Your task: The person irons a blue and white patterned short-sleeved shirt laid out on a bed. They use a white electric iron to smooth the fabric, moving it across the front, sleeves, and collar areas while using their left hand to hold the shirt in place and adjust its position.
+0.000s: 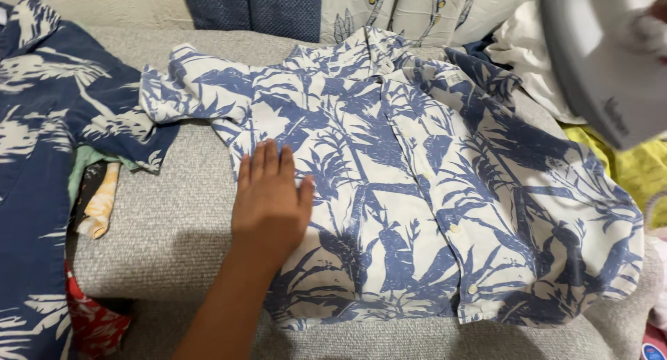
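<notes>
one white shirt with a blue leaf print (410, 186) fills the middle and right of the frame, spread flat on a grey padded surface (167, 228). its long axis runs from the collar at upper centre down toward the hem at the lower right, so the collar points up and away from me. its button front faces up and one short sleeve reaches toward the upper left.

my left hand (271, 200) lies palm down on the shirt's left side edge, centre-left of frame, forearm coming up from the bottom edge. its fingers (267, 162) are straight and close together, thumb out to the right, pressing flat and gripping nothing.

my right hand (653, 26) shows only as a sliver in the upper right corner, on a white-grey iron (597, 61) held above the shirt's right shoulder. i cannot tell how those fingers sit; most of the hand is out of view.

bare grey padding lies open left of and below my left hand. a dark navy print shirt (42, 124) crowds the left edge, and a yellow cloth (639, 172) and white cloth (521, 54) press in at the right.
</notes>
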